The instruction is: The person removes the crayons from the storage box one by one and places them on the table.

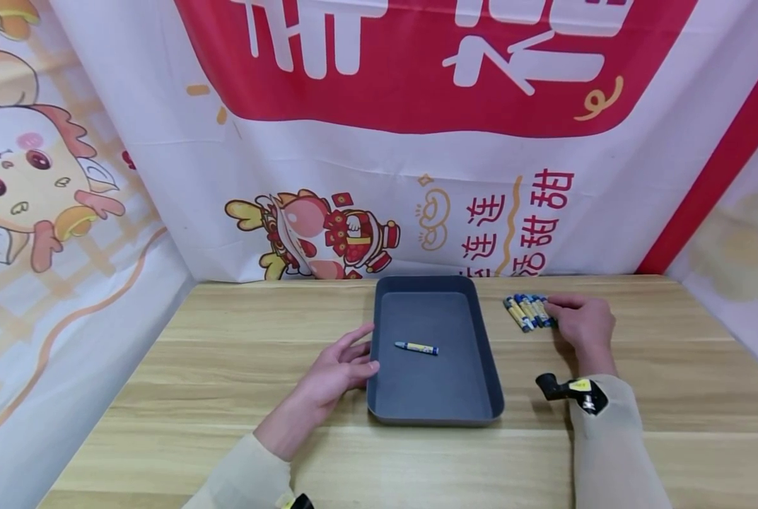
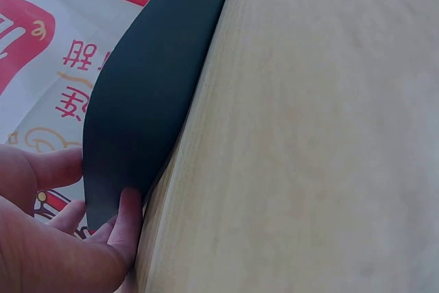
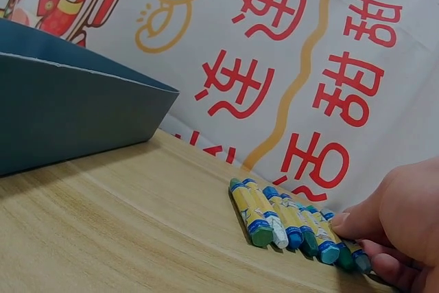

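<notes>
A dark grey rectangular tray [image 1: 434, 406] lies on the table, with one yellow-and-blue wrapped crayon [image 1: 417, 348] inside it. My left hand [image 1: 337, 367] holds the tray's left wall; in the left wrist view, fingers touch both the rim and the outer side [image 2: 137, 101]. To the right of the tray, several blue and green crayons [image 3: 285, 221] lie side by side. My right hand [image 1: 584, 322] is at the right end of this row, where its thumb and fingers pinch the end crayon [image 3: 357, 255]. That crayon is partly hidden by the fingers.
The wooden table [image 1: 239, 353] meets a printed cloth backdrop [image 1: 328, 162] just behind the tray and crayons. Another cloth [image 1: 54, 247] hangs along the left side. A strip of table separates the tray from the crayon row.
</notes>
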{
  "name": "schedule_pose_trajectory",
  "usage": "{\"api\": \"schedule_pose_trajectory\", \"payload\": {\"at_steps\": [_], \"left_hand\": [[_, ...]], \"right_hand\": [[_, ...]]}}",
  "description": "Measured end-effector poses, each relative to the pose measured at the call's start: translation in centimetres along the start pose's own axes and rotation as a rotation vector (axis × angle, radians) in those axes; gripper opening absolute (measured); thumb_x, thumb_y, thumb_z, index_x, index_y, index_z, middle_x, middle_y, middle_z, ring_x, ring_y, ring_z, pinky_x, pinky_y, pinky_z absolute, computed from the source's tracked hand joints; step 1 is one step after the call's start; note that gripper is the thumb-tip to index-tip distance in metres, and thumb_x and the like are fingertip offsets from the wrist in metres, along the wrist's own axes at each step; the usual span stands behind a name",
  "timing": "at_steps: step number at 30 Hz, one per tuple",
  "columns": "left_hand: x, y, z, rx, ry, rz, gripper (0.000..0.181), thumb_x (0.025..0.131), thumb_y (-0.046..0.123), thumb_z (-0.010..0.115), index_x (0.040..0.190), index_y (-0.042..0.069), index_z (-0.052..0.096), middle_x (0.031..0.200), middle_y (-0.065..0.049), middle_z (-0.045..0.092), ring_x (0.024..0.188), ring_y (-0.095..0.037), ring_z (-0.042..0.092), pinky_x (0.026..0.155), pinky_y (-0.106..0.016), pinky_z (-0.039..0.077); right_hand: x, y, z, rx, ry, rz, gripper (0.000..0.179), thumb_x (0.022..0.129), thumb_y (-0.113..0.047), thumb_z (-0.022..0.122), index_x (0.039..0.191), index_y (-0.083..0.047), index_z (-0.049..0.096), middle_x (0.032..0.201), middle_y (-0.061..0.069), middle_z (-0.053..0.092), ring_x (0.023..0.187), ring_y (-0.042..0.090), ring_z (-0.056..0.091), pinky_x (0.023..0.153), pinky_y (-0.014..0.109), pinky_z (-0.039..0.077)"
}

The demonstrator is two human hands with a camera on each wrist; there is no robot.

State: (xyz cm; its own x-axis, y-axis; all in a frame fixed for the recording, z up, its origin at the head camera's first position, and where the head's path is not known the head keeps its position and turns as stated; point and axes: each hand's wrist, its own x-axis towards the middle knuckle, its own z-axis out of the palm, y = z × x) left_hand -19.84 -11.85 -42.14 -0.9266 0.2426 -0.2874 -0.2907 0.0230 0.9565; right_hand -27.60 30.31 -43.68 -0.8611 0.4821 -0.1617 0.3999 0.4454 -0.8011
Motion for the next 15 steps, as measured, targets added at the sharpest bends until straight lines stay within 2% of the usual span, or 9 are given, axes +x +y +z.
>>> {"api": "schedule_pose_trajectory", "payload": {"at_steps": [10, 15], "left_hand": [[-0.25, 0.12, 0.07, -0.005, 0.005, 0.003, 0.07, 0.1, 0.002, 0.068, 0.162, 0.023, 0.045, 0.163, -0.022, 0.048, 0.143, -0.036, 0.056, 0.103, -0.04, 0.059], [-0.31, 0.11, 0.04, 0.001, 0.01, 0.003, 0.07, 0.1, 0.002, 0.069, 0.162, 0.023, 0.045, 0.163, -0.022, 0.048, 0.143, -0.037, 0.056, 0.104, -0.042, 0.059]], "right_hand": [[-0.13, 0.0, -0.06, 0.013, 0.008, 0.009, 0.041, 0.106, -0.031, 0.065, 0.141, -0.012, 0.068, 0.158, 0.017, 0.057, 0.15, 0.041, 0.043, 0.122, 0.059, 0.034], [-0.33, -0.01, -0.15, 0.028, 0.012, -0.002, 0.041, 0.105, -0.033, 0.066, 0.141, -0.013, 0.068, 0.156, 0.017, 0.058, 0.148, 0.039, 0.046, 0.119, 0.055, 0.038]]}}
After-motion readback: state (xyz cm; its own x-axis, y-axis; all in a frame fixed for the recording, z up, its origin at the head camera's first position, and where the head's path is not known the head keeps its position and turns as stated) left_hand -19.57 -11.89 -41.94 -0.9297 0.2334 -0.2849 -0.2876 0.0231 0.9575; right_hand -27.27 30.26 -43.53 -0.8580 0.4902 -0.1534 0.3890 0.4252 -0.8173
